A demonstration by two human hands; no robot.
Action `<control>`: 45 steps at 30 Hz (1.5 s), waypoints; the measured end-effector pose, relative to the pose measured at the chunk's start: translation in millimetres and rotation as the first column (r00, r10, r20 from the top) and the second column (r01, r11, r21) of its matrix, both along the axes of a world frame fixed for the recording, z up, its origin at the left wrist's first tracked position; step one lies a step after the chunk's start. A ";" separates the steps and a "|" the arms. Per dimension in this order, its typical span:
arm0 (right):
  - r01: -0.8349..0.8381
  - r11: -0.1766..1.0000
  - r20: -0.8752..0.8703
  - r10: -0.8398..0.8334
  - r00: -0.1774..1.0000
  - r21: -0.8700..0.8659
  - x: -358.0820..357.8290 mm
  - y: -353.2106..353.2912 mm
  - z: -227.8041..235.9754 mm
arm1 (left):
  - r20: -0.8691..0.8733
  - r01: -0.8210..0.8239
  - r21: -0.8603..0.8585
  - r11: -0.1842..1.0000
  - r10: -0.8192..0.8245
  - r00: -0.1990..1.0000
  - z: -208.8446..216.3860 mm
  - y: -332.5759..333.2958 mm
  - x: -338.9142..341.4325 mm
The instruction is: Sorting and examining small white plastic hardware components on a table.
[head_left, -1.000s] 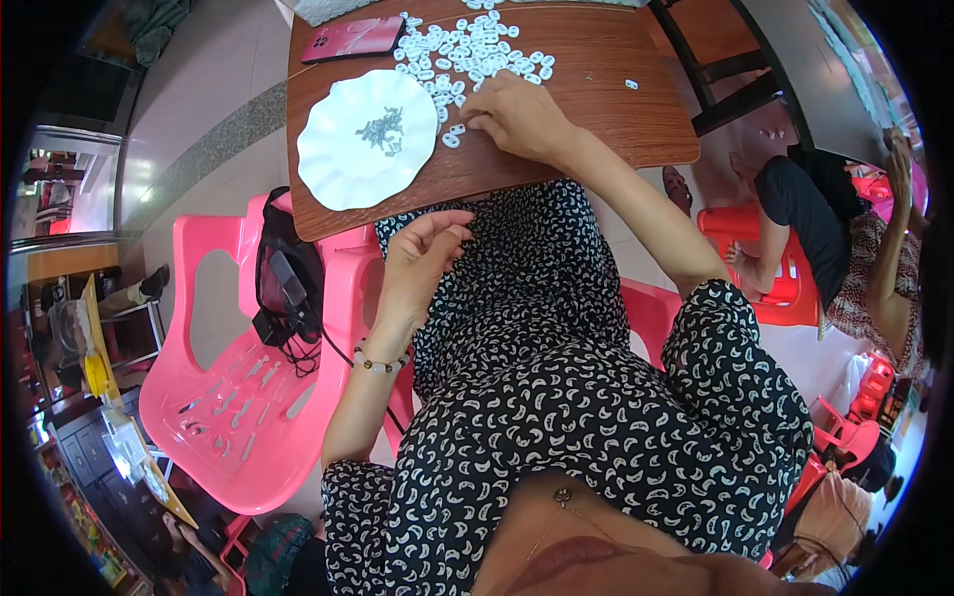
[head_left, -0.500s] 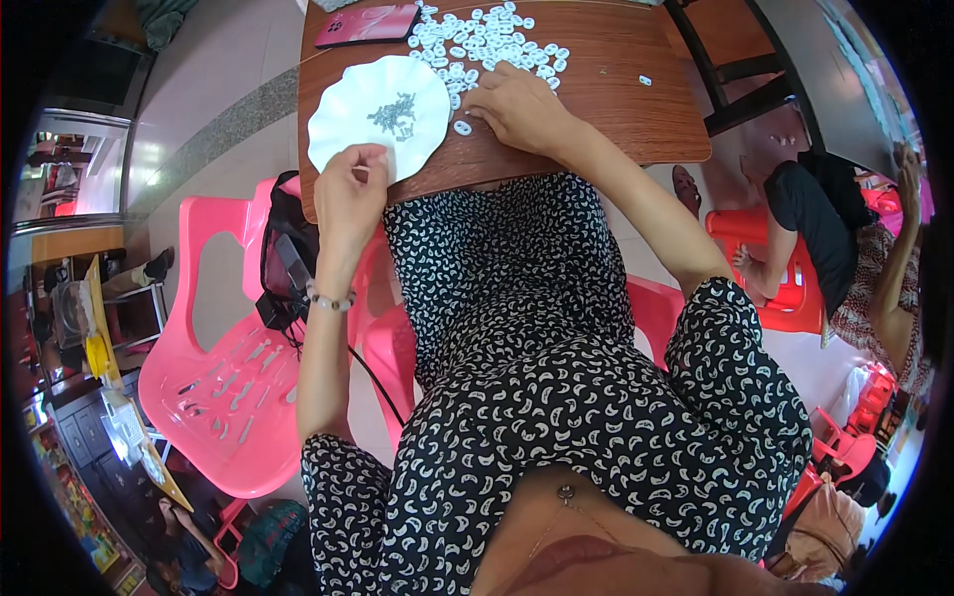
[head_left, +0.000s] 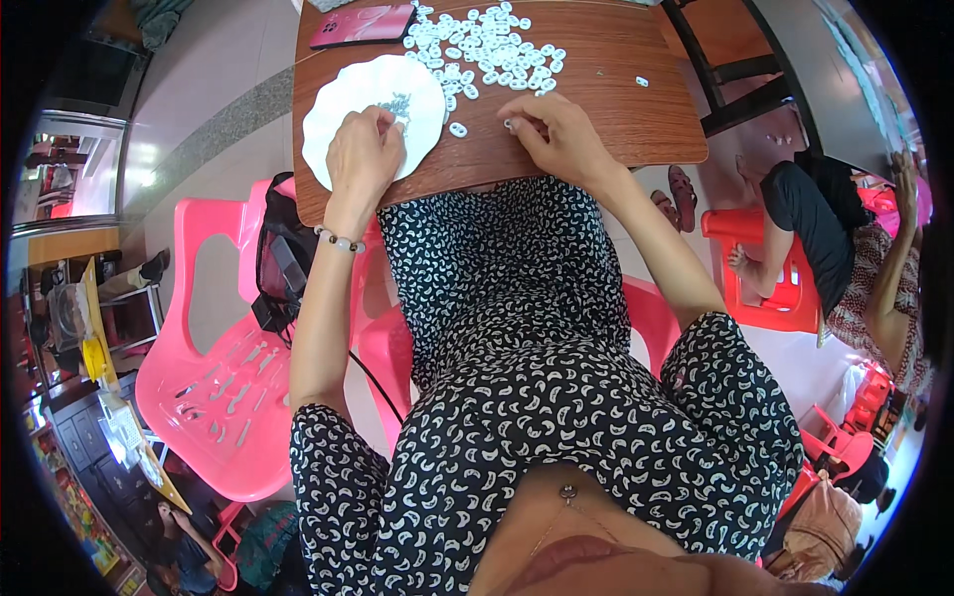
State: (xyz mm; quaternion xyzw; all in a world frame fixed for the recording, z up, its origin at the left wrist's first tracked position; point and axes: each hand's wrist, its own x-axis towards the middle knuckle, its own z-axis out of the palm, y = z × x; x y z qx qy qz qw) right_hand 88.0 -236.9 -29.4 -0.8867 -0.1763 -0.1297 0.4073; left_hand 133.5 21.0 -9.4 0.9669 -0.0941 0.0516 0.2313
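My left hand (head_left: 366, 149) reaches over a white plate with a wavy rim (head_left: 333, 99), its fingertips pinched together at a small heap of grey slivers (head_left: 399, 103). Whether a sliver is between those fingertips is too small to tell. Between thumb and forefinger of my right hand (head_left: 564, 139) is a small white oval piece with two holes (head_left: 509, 123), held just above the table's near part. Many like pieces lie in a loose pile (head_left: 492, 48) beyond the plate. One single oval piece (head_left: 458, 129) rests between the plate and my right hand.
The brown wooden table (head_left: 616, 129) has a phone in a pink case (head_left: 363, 26) at its far left. A stray white piece (head_left: 642, 81) lies toward the right edge. Pink plastic chair (head_left: 214, 397) stands at left, with a black bag (head_left: 283, 258). Another person's leg (head_left: 780, 238) shows at right.
My left hand has moved from the plate's near rim inward to the grey slivers. My right hand has drawn back from the pile, rightward and nearer, with a white oval piece in its fingers.
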 end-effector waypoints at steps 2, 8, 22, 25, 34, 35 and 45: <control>-0.009 0.999 0.029 0.010 1.000 -0.036 -4.4 -3.3 -2.0 | 0.016 -0.003 -0.004 1.000 0.003 1.000 0.8 -1.7 0.7; -0.011 0.993 -0.053 0.017 0.998 0.117 -17.1 -1.1 3.3 | 0.037 -0.009 -0.022 1.000 0.010 0.999 3.1 -11.2 -1.7; -0.084 0.982 -0.066 0.097 0.993 0.172 -19.0 12.4 11.5 | 0.183 0.052 -0.108 0.993 -0.032 0.983 -14.2 -8.4 10.7; -0.106 0.972 0.009 0.106 0.994 0.210 -3.3 29.7 19.4 | -0.038 0.032 -0.529 0.848 -0.061 0.997 -13.0 3.6 11.2; -0.217 0.926 0.159 0.175 0.972 0.307 14.3 88.4 36.5 | -0.523 -0.281 -0.817 0.503 -0.441 0.730 39.0 16.9 -30.0; -0.217 0.921 0.145 0.178 0.973 0.323 14.0 88.1 35.8 | -0.506 -0.256 -0.834 0.489 -0.492 0.708 37.7 20.0 -30.6; -0.182 0.955 0.247 0.123 0.961 0.233 -3.2 87.4 48.9 | -0.489 -0.410 -0.872 0.267 -0.450 0.747 31.1 7.3 -56.9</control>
